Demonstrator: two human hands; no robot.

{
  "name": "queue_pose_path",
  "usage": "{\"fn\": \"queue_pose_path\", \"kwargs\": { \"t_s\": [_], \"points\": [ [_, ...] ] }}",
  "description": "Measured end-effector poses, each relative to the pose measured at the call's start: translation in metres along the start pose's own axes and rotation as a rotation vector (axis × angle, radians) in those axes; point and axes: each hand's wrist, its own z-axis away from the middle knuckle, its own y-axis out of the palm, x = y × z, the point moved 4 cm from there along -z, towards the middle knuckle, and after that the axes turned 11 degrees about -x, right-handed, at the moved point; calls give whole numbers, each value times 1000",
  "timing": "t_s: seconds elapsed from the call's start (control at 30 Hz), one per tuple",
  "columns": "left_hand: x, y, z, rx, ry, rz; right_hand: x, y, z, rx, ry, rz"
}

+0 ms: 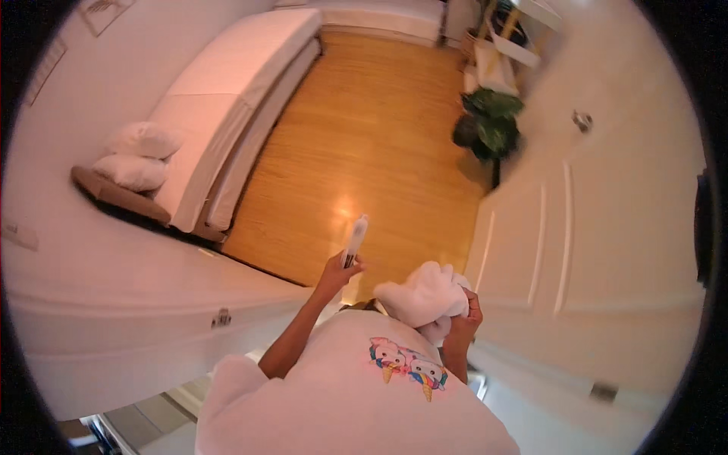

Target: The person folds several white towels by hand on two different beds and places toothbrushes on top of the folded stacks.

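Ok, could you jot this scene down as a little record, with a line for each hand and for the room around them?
Left hand: holds a slim white object with dark marking, pointing up and away; exact kind unclear
Right hand: holds a bunched white cloth
Bed: along the left wall, white cover
Pillows: two, white, at the bed's near end
Floor: orange-brown wood
Plant: green, leafy, to the right
Door: pale, panelled, far right

The bed is left of the cloth, the plant and door right.
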Motion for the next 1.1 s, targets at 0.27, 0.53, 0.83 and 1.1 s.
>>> {"fn": "queue_pose_path", "kwargs": {
  "t_s": [0.27, 0.53, 0.83, 1.1],
  "points": [
    [-43, -38, -112, -381, -233, 244, 25, 223, -167, 485, 174, 103],
    [-192, 14, -325, 14, 283, 138, 3, 382, -281, 488, 53, 157],
    [-263, -191, -557, -508, 246, 638, -6, 650, -412, 780, 241, 70],
    [-382, -496, -516, -1485, 742, 663, 32, 967, -454, 1167, 97, 53]
  ]
}}
